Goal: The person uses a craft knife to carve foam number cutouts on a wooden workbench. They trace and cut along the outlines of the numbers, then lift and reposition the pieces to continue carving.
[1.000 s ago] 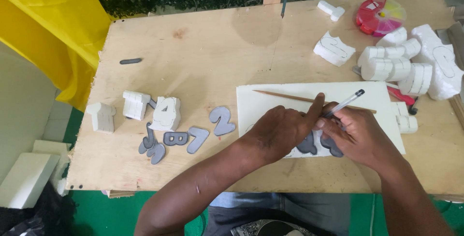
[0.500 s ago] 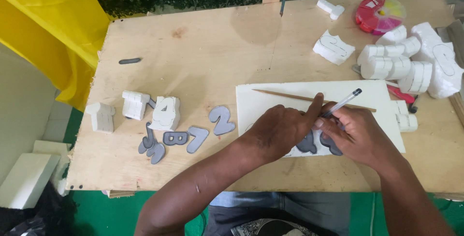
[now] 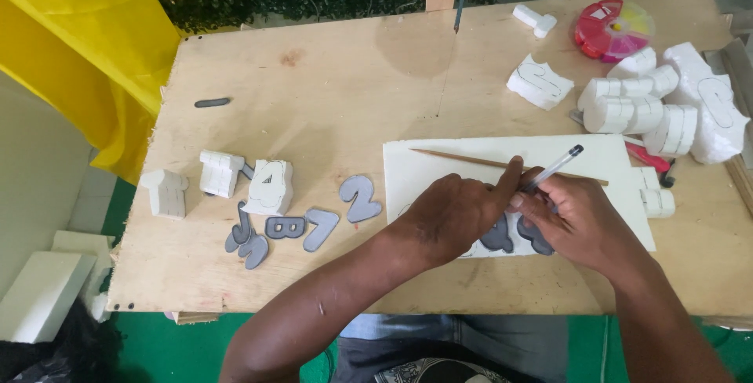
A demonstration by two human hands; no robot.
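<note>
My left hand (image 3: 459, 209) lies flat on a white foam sheet (image 3: 612, 155) and presses down a grey number template (image 3: 497, 235), mostly hidden beneath my fingers. Beside it, my right hand (image 3: 576, 218) holds a pen (image 3: 555, 167) with its tip down by the template, near my left index finger. A second grey template (image 3: 537, 238) peeks out under my right hand. A thin wooden stick (image 3: 463, 159) lies across the sheet above my hands.
Grey number cutouts (image 3: 361, 198) and white foam number blocks (image 3: 271, 187) sit at the left of the plywood table (image 3: 329, 93). More carved foam pieces (image 3: 627, 112), a red cutter (image 3: 649, 157) and a round pink box (image 3: 612, 30) fill the right. Yellow cloth (image 3: 86, 45) hangs at left.
Hardly anything has moved; my hands stay on the template, with the pen only slightly shifted.
</note>
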